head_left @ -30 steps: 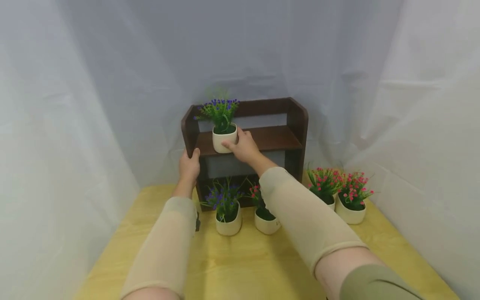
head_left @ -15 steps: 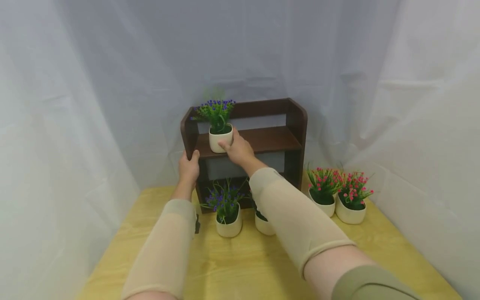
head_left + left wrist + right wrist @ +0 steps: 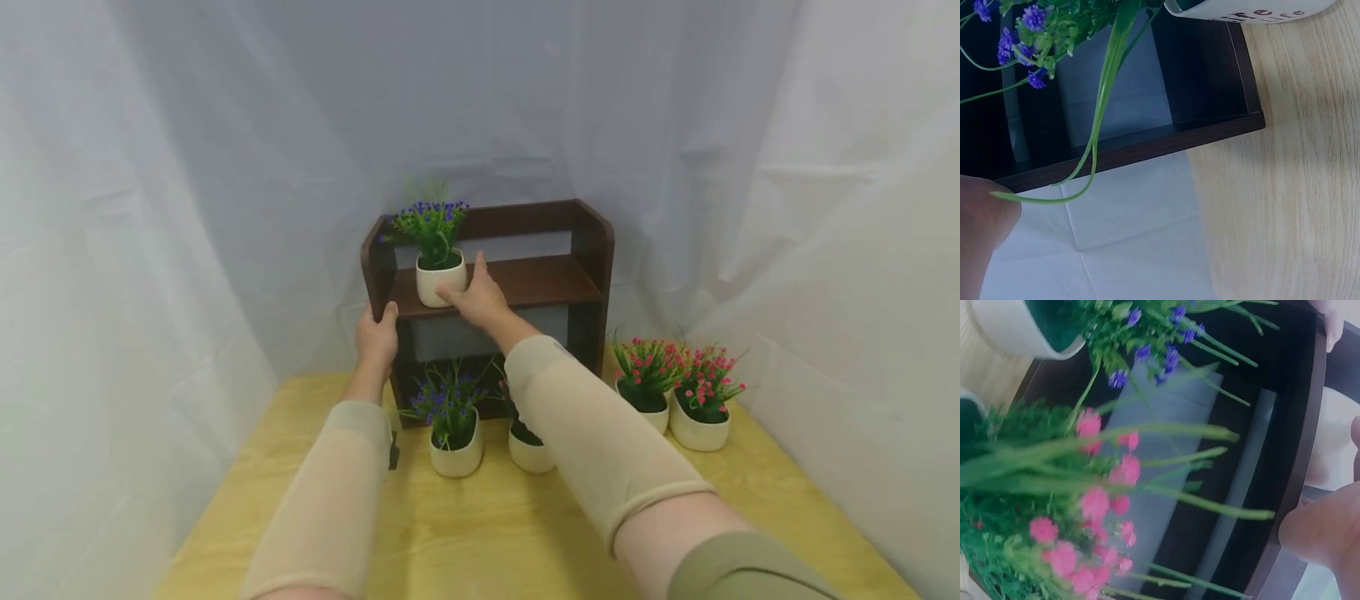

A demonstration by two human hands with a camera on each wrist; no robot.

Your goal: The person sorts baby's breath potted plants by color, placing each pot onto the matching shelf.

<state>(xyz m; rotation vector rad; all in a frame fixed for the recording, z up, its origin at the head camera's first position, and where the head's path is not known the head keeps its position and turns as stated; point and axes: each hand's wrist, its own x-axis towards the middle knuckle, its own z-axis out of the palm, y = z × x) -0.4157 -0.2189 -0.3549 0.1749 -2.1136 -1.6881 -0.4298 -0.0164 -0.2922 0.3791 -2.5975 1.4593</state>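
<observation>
A dark brown two-tier wooden shelf stands at the back of the table. On its upper board, at the left end, sits a white pot of purple flowers. My right hand is beside that pot, fingers spread; its thumb overlaps the pot's front, and whether it touches is unclear. My left hand holds the shelf's left side panel, thumb in front. In the left wrist view this hand shows only partly at the panel's edge. The right wrist view has the right hand by the upper board's edge.
Before the shelf stand a second pot of purple flowers and a white pot partly hidden by my right sleeve. Two pots of pink flowers, one nearer the shelf and one outermost, stand at right. White sheeting surrounds the table.
My right hand has shifted the purple-flower pot left along the upper board. Its fingers have since spread away from the pot's right side. The left hand keeps its hold on the shelf.
</observation>
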